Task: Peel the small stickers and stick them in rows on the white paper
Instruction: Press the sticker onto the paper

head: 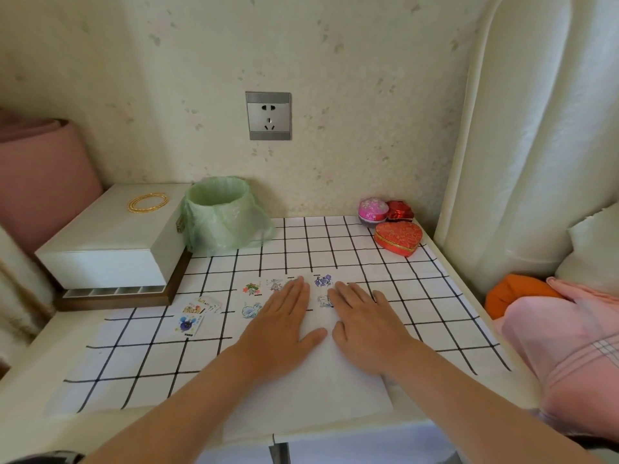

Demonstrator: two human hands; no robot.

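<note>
A white paper (321, 386) lies on the checked tablecloth near the table's front edge. Several small stickers sit on its far part, among them a green and red one (252, 289), a purple one (323, 280) and a pale blue one (251, 310). My left hand (284, 321) and my right hand (366, 324) lie flat on the paper side by side, fingers straight, palms down, covering part of the sticker rows. A small pile of unpeeled stickers (197, 313) rests on the cloth to the left of the paper.
A white box (114, 242) with gold bangles (147, 202) stands at the back left, beside a small bin lined with a green bag (221, 216). A heart-shaped red tin (398, 237) and round tins (373, 211) sit at the back right. Pink and orange cloth lies to the right.
</note>
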